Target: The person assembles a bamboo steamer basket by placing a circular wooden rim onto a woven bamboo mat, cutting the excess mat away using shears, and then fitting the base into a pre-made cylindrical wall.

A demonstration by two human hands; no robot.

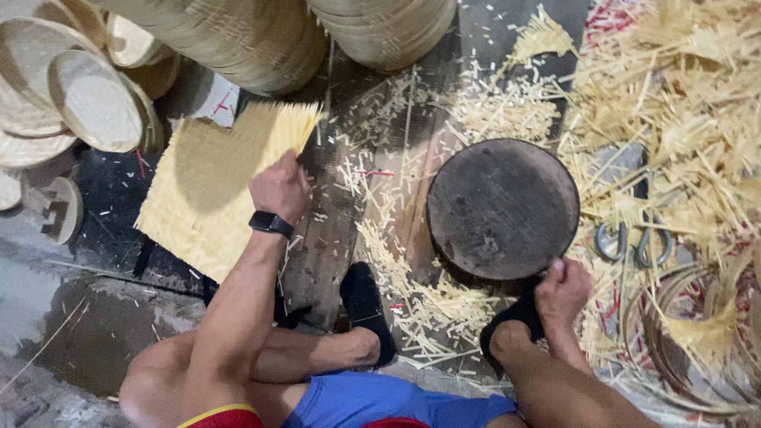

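In the head view, the left hand (pixel 279 189) closes on the edge of a square woven mat of pale bamboo strips (pixel 214 190), lying left of centre. The right hand (pixel 561 289), lower right, seems to pinch the rim of a dark round wooden disc (pixel 502 208) at centre. Grey metal shears (pixel 634 238) lie among straw-coloured bamboo trimmings (pixel 674 103).

Pale woven mat (pixel 210 186) flat; dark round board (pixel 502 208) tilted
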